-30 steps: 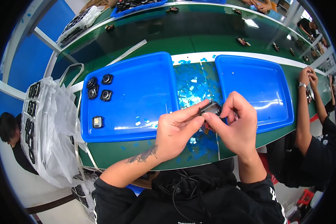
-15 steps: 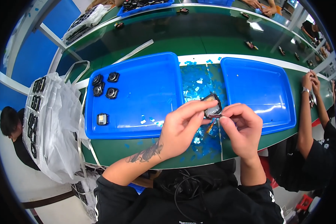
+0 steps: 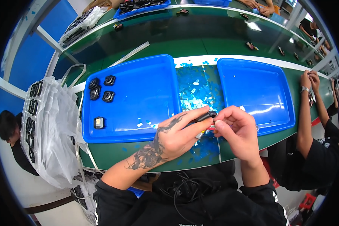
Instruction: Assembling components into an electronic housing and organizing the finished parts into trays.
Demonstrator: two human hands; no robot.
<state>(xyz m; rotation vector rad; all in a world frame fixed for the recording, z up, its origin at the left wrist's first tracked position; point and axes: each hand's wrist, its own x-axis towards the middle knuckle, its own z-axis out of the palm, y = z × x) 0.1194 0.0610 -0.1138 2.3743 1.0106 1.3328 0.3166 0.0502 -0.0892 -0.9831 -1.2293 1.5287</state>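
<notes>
At 10 o'clock, left blue tray (image 3: 147, 81), near corner by my left hand (image 3: 173, 137); at 2, right blue tray (image 3: 252, 83), rim near my right hand (image 3: 237, 130). Open gap between, strewn with blue scraps (image 3: 197, 98), runs to white rail (image 3: 184, 60) at 12; green bench (image 3: 116, 156) edge at 6, below my wrists. Black device (image 3: 206, 116) pinched between left fingers; right thumb and forefinger at its 4 o'clock, by small red part (image 3: 211, 127), can't tell if pinching.
</notes>
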